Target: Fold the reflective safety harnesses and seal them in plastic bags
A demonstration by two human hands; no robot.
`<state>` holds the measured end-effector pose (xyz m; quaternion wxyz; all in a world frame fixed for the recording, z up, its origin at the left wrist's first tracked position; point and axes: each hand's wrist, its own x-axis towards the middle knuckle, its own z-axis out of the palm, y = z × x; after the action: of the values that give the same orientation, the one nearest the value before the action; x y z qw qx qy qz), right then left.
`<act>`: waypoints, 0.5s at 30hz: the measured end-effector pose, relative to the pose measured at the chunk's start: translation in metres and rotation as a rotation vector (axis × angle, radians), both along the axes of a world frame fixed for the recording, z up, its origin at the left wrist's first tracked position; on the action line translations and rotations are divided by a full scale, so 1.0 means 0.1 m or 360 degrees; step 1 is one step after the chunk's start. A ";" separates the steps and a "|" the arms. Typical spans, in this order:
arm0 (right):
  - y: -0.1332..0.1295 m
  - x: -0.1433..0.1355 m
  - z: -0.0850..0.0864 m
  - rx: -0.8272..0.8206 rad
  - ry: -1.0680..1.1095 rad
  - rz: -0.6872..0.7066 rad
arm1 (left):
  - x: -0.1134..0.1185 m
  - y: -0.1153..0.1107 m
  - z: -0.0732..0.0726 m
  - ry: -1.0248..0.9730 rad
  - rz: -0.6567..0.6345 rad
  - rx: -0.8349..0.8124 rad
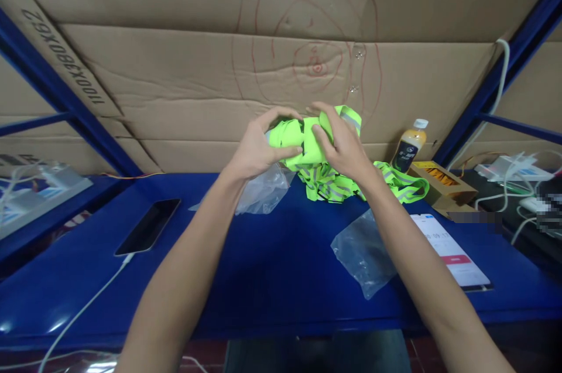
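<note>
Cloth [311, 147]: being bundled, I judge; next needs even pressure.
Left hand [258, 141]: grasping one side.
Right hand [345, 144]: grasping the other.

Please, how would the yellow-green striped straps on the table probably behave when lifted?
The straps seem floppy: they lie in bent folds. They are probably light, since they look thin. They may also catch on each other, being heaped together.

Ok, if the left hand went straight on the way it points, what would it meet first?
The left hand holds the bright green bundle, so that comes first; past it, probably the cardboard wall, though depth is hard to judge.
</note>
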<state>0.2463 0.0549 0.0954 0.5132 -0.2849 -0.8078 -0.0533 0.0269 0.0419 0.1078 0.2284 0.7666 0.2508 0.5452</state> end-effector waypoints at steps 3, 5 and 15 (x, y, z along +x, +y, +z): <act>0.04 0.02 0.02 -0.0073 0.0219 -0.0047 | 0.00 -0.06 0.04 0.0054 0.0004 0.0033; 0.04 0.06 0.06 -0.0248 0.0393 0.0079 | -0.02 -0.08 0.05 0.0069 -0.0036 -0.0011; 0.02 0.12 0.04 -0.1100 0.0278 0.0552 | 0.10 -0.12 -0.12 0.0024 -0.0616 -0.0635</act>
<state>0.2583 0.0567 0.0990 0.4553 -0.3037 -0.7676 0.3335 0.0368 0.0295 0.0960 0.4729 0.7441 0.2039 0.4256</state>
